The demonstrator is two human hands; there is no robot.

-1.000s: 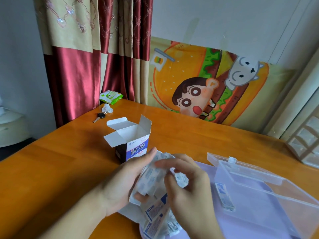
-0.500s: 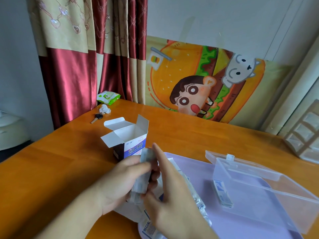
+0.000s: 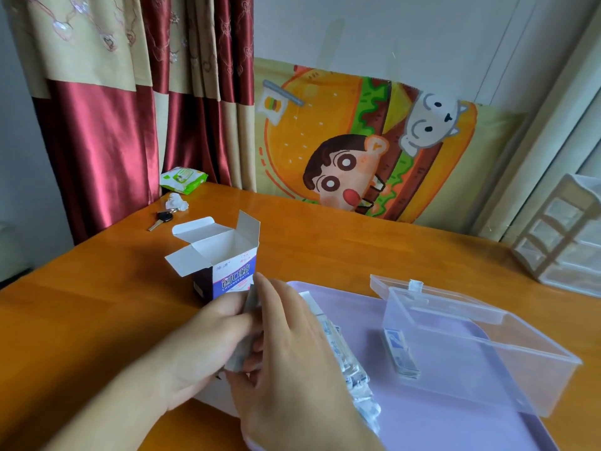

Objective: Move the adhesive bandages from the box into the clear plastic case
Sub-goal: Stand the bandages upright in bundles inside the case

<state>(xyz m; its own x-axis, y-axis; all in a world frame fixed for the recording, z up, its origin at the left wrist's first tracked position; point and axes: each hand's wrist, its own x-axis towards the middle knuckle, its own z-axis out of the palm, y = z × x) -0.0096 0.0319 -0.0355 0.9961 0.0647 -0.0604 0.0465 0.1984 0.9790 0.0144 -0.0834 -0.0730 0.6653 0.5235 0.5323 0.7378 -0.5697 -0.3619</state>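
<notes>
The open bandage box [image 3: 224, 255], white with a blue label, stands upright on the table with its flaps up. A stack of adhesive bandages [image 3: 250, 327] is pressed edge-up between my left hand [image 3: 208, 343] and my right hand [image 3: 292, 359]. More wrapped bandages [image 3: 351, 369] lie in a loose row just right of my right hand on the lilac tray [image 3: 432, 415]. The clear plastic case [image 3: 471, 349] sits open on the tray at the right, lid tipped back, with a few bandages [image 3: 401, 353] leaning inside its near-left wall.
A key [image 3: 161, 219], a crumpled tissue [image 3: 177, 201] and a green wipes pack [image 3: 183, 179] lie at the table's far left corner. A small drawer unit [image 3: 566, 236] stands at the right edge. A cartoon cloth hangs behind the table.
My hands have gathered the fanned-out bandages into one tight stack held edge-up. The loose ones now lie on the tray beside my right hand.
</notes>
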